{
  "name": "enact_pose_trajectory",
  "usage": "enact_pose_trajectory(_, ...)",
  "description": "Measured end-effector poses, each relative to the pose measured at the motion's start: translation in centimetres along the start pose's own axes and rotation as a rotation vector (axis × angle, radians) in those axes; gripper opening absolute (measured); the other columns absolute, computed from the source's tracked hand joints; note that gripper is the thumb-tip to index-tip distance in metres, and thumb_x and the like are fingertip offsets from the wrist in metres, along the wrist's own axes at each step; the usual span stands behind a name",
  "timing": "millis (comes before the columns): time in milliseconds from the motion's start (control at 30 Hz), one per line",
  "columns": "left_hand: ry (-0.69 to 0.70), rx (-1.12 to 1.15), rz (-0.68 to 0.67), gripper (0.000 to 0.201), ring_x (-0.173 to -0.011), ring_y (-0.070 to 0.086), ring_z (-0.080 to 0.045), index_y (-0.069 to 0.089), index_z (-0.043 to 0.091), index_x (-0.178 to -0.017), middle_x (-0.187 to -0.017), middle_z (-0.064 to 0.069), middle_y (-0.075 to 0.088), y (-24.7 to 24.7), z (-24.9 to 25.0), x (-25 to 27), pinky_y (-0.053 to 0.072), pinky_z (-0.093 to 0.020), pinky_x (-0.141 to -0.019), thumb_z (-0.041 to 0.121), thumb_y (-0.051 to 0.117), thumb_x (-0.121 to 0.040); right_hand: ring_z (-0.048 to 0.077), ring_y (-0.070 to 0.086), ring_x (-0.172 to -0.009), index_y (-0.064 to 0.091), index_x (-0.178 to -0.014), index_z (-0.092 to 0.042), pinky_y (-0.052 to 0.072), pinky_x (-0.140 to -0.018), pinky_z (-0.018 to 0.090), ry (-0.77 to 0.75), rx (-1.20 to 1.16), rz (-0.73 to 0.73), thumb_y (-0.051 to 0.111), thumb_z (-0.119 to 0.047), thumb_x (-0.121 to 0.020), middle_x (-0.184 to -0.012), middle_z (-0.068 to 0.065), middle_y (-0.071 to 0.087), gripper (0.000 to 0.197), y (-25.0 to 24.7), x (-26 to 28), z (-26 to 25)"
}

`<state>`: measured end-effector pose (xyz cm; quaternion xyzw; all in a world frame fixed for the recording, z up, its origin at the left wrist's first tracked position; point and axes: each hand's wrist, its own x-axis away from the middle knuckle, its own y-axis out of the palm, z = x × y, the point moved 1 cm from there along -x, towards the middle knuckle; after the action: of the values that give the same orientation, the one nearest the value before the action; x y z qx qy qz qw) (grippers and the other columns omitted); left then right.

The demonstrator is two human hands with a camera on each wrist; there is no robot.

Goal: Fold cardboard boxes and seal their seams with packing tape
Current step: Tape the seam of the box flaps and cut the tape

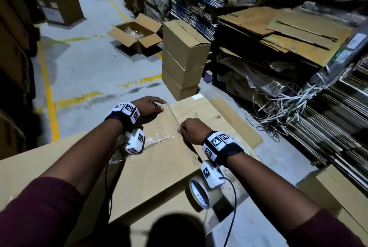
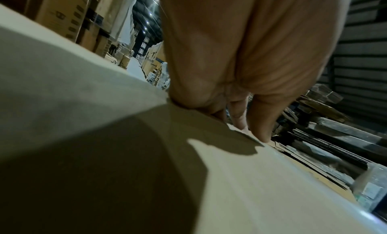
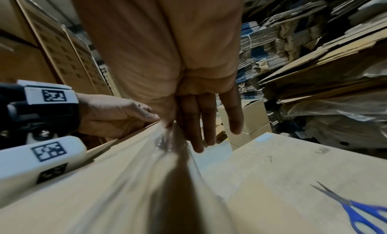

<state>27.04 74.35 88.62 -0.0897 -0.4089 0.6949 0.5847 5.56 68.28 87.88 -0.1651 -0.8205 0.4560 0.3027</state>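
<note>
A large cardboard box (image 1: pixel 159 169) lies flat in front of me, with clear packing tape (image 1: pixel 159 140) running across its seam. My left hand (image 1: pixel 157 105) is at the box's far edge, thumb on top and fingers (image 2: pixel 240 121) curled over the edge of the cardboard (image 2: pixel 230 179). My right hand (image 1: pixel 182 129) pinches a strip of the clear tape (image 3: pixel 146 163) between thumb and fingers (image 3: pixel 196 135), and the strip stretches back under the wrist. The tape roll (image 1: pixel 201 193) stands on edge on the box just below my right wrist. The left hand (image 3: pixel 117 116) also shows in the right wrist view.
Blue-handled scissors (image 3: pixel 360 211) lie on the cardboard to my right. Three sealed boxes (image 1: pixel 183 57) are stacked just beyond the box, with an open box (image 1: pixel 137 33) on the floor behind. Flattened cardboard piles (image 1: pixel 288 28) and loose strapping (image 1: pixel 278 107) crowd the right side.
</note>
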Motion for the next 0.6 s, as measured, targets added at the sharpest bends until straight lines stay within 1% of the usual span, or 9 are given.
enact_pose_trajectory(167, 0.021, -0.016, -0.022, 0.032, -0.105, 0.057, -0.017, 0.062, 0.027, -0.133, -0.125, -0.006, 0.065, 0.3, -0.3, -0.5, 0.036, -0.021, -0.088, 0.028, 0.058, -0.101, 0.039, 0.061, -0.103, 0.055, -0.090, -0.006, 0.036, -0.075, 0.031, -0.025, 0.080, -0.026, 0.046, -0.027, -0.108, -0.110, 0.026, 0.066, 0.029, -1.4, -4.3, -2.4)
enact_pose_trajectory(233, 0.022, -0.007, -0.036, 0.031, -0.110, 0.057, -0.018, 0.062, 0.029, -0.133, -0.126, -0.005, 0.064, 0.2, -0.4, -0.8, 0.035, -0.022, -0.089, 0.026, 0.057, -0.102, 0.037, 0.063, -0.102, 0.062, -0.093, -0.001, 0.044, -0.077, 0.033, -0.049, 0.160, -0.073, 0.051, -0.019, -0.106, -0.110, 0.023, 0.067, 0.025, -2.2, -5.7, -3.2)
enact_pose_trajectory(300, 0.019, -0.029, -0.055, 0.031, -0.114, 0.055, -0.018, 0.061, 0.031, -0.133, -0.125, -0.001, 0.061, 0.2, -0.4, -1.3, 0.034, -0.022, -0.091, 0.026, 0.054, -0.103, 0.036, 0.065, -0.095, 0.062, -0.081, -0.003, 0.051, -0.081, 0.035, -0.073, 0.238, -0.132, 0.056, -0.010, -0.102, -0.108, 0.019, 0.070, 0.023, -2.8, -6.6, -3.6)
enact_pose_trajectory(333, 0.016, -0.052, -0.067, 0.030, -0.114, 0.055, -0.018, 0.061, 0.032, -0.132, -0.125, -0.001, 0.061, 0.4, -0.3, -1.5, 0.034, -0.023, -0.091, 0.027, 0.052, -0.104, 0.035, 0.064, -0.089, 0.059, -0.074, -0.005, 0.051, -0.080, 0.035, -0.085, 0.242, -0.158, 0.051, -0.013, -0.105, -0.105, 0.017, 0.069, 0.033, -3.0, -6.6, -3.5)
enact_pose_trajectory(400, 0.009, -0.090, -0.092, 0.026, -0.115, 0.055, -0.019, 0.062, 0.033, -0.126, -0.127, -0.001, 0.061, 0.6, -0.2, -2.1, 0.036, -0.024, -0.091, 0.027, 0.048, -0.105, 0.036, 0.060, -0.085, 0.055, -0.074, -0.005, 0.048, -0.078, 0.034, -0.108, 0.174, -0.201, 0.032, -0.029, -0.112, -0.101, 0.019, 0.065, 0.050, -3.1, -6.3, -3.0)
enact_pose_trajectory(467, 0.012, -0.101, -0.111, 0.023, -0.117, 0.056, -0.022, 0.063, 0.030, -0.119, -0.128, -0.001, 0.062, 0.9, -0.1, -2.8, 0.037, -0.026, -0.094, 0.025, 0.044, -0.106, 0.033, 0.062, -0.083, 0.055, -0.071, -0.004, 0.051, -0.075, 0.037, -0.091, 0.050, -0.221, 0.021, -0.044, -0.112, -0.088, 0.015, 0.064, 0.067, -3.0, -5.4, -2.4)
enact_pose_trajectory(500, 0.013, -0.111, -0.122, 0.023, -0.120, 0.055, -0.023, 0.062, 0.028, -0.119, -0.128, -0.001, 0.062, 1.1, -0.1, -3.0, 0.037, -0.028, -0.097, 0.025, 0.042, -0.106, 0.029, 0.061, -0.078, 0.057, -0.069, -0.003, 0.050, -0.068, 0.031, -0.065, -0.008, -0.243, 0.017, -0.051, -0.110, -0.079, 0.010, 0.062, 0.074, -2.8, -4.8, -2.1)
enact_pose_trajectory(533, 0.013, -0.121, -0.132, 0.024, -0.121, 0.055, -0.023, 0.061, 0.026, -0.119, -0.128, -0.001, 0.061, 1.2, 0.0, -3.2, 0.036, -0.030, -0.100, 0.025, 0.041, -0.107, 0.025, 0.059, -0.076, 0.061, -0.073, 0.000, 0.046, -0.064, 0.026, -0.043, -0.041, -0.279, 0.014, -0.054, -0.109, -0.076, 0.007, 0.060, 0.080, -2.7, -4.1, -2.0)
enact_pose_trajectory(600, -0.006, -0.149, -0.124, 0.025, -0.118, 0.054, -0.021, 0.060, 0.026, -0.120, -0.125, 0.001, 0.060, 1.4, 0.3, -3.1, 0.035, -0.032, -0.105, 0.028, 0.039, -0.108, 0.026, 0.059, -0.087, 0.066, -0.103, 0.007, 0.044, -0.069, 0.025, -0.015, -0.058, -0.347, 0.011, -0.057, -0.107, -0.087, 0.011, 0.059, 0.084, -2.2, -2.6, -1.6)
